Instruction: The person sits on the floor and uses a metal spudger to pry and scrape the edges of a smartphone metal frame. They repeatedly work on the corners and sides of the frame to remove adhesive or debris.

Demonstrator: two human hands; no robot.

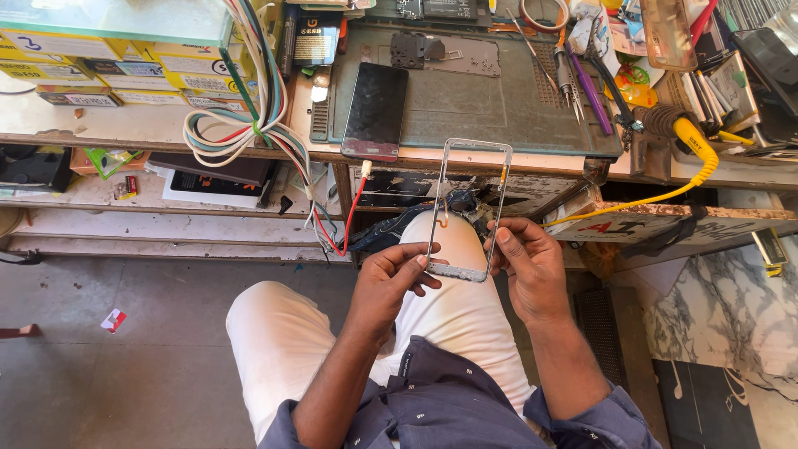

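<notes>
You hold the thin phone frame upright over your lap, just below the bench edge, left hand pinching its lower left corner and right hand gripping its right edge. You seem to be inspecting it; any next move calls for a light grip. Flat yellow boxes are stacked far left on the bench.

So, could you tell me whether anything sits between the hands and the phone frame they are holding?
Nothing visible does. The left hand pinches the frame at its lower left corner and the right hand steadies its lower right edge, both in direct contact. The frame is held above the knee, apart from the bench mat.
</notes>
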